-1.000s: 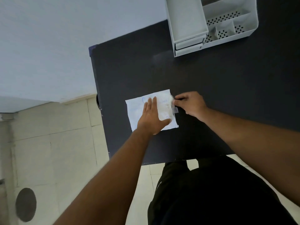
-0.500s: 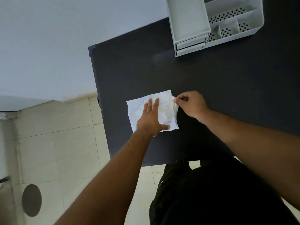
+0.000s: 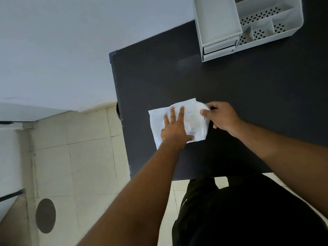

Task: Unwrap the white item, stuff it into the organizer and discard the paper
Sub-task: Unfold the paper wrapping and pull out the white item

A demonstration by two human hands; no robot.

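Faint blue-grey printing marks the white paper wrapper point(image 3: 195, 121) lying on the tabletop point(image 3: 230, 86), including a small line near its lower right corner, but the letters are too small and blurred to read. No other text shows.

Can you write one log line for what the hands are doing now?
left hand: flat on white paper packet | right hand: pinching its right edge | grey plastic organizer: empty, apart

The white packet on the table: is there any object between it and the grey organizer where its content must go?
Nothing visible stands between them. The white packet lies flat near the front of the dark table, under the left hand, with the right hand pinching its right edge. Only bare tabletop separates it from the grey organizer at the far edge.
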